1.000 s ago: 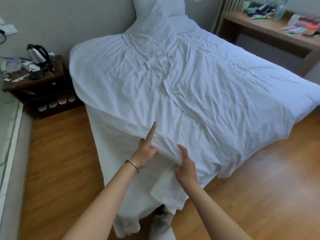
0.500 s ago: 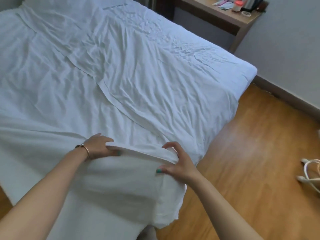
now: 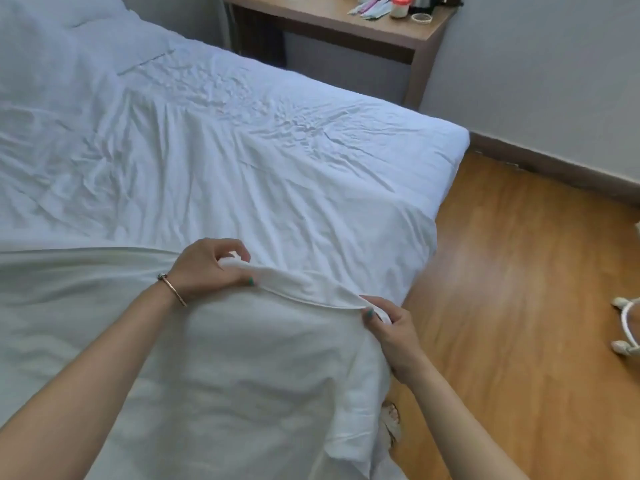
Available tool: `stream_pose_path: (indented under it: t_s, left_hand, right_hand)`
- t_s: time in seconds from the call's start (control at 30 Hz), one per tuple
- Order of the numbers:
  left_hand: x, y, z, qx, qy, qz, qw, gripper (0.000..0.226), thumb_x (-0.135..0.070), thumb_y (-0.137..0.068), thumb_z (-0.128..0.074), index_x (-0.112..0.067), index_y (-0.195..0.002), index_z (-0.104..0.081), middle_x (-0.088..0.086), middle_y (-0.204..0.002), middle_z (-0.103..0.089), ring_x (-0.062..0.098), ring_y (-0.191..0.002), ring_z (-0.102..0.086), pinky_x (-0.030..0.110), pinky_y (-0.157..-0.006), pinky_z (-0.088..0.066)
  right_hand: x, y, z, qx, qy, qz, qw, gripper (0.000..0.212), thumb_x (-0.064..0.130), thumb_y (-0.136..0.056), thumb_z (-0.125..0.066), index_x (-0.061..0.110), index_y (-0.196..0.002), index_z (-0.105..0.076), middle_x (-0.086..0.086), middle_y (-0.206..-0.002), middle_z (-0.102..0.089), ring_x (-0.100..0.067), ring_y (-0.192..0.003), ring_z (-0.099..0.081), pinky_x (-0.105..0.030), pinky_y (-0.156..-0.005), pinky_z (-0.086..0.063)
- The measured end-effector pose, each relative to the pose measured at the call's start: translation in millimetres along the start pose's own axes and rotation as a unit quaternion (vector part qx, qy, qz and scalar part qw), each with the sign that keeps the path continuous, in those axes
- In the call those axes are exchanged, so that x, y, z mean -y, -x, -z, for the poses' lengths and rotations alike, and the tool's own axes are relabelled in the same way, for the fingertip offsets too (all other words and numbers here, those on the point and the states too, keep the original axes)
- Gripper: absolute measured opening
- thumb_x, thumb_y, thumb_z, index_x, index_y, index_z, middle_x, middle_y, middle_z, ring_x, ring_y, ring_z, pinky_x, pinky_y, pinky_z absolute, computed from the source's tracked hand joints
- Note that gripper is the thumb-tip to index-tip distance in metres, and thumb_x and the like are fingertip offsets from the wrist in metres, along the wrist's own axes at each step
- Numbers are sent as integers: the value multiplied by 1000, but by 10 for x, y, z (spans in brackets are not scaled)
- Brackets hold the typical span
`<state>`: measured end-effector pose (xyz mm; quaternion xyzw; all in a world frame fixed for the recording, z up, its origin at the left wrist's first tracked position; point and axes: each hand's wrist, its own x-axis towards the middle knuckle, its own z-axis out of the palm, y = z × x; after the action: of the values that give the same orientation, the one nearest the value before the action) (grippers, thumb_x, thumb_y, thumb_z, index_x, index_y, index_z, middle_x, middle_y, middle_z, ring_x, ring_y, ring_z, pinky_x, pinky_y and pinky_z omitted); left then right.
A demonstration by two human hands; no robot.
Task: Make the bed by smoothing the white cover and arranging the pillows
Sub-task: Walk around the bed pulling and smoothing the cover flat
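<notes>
The white cover (image 3: 242, 168) lies wrinkled over the bed, and its near edge is lifted toward me at the foot. My left hand (image 3: 207, 268), with a thin bracelet on the wrist, grips the raised hem with curled fingers. My right hand (image 3: 388, 327) pinches the same hem further right, near the corner of the bed. The held part of the cover hangs down in front of me over the bed's end. A pillow (image 3: 52, 15) shows only partly at the top left edge.
A wooden desk (image 3: 381, 32) with small bottles and packets stands beyond the bed's far right corner. Wooden floor (image 3: 519, 306) runs along the right side, with a white cable (image 3: 627, 323) lying at the right edge. A grey wall with skirting stands behind.
The view has swung right along the bed's foot. Both hands have shifted along the hem toward the right corner and closed more tightly on it, lifting it.
</notes>
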<state>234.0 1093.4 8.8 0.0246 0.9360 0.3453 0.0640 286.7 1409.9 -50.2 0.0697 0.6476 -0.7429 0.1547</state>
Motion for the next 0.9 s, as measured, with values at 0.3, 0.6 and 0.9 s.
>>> stream_pose_path:
  t_s: [0.3,0.6,0.9]
  left_hand:
    - [-1094,-2760,-714,51,-170,-61,982,51,-82,-36,-60,-45,-70,-53,-9,-82,-63,15,-84,-56,29,-78,-41]
    - [-14,-3563,-2200,142,-33,21,989,43,-61,-50,-65,-39,-86,-57,-12,-83,-65,9,-76,-61,27,-71,-48]
    - [735,-4079,-1260,158,-263,68,949,15,-48,-85,-55,-38,-82,-66,-1,-70,-65,25,-71,-58,33,-66,-42]
  right_hand:
    - [238,-1927,1481,-97,33,51,993,33,5,-84,-73,21,-112,-65,13,-104,-69,1,-94,-64,-15,-82,-51]
    - [-920,-3000,2224,-187,125,-73,972,7,22,-80,-71,17,-85,-67,-4,-92,-63,-15,-83,-59,-21,-71,-45]
    - [-914,-3175,2635,-172,156,-59,971,4,6,-89,-65,7,-86,-67,-4,-78,-64,-5,-67,-52,-13,-61,-42]
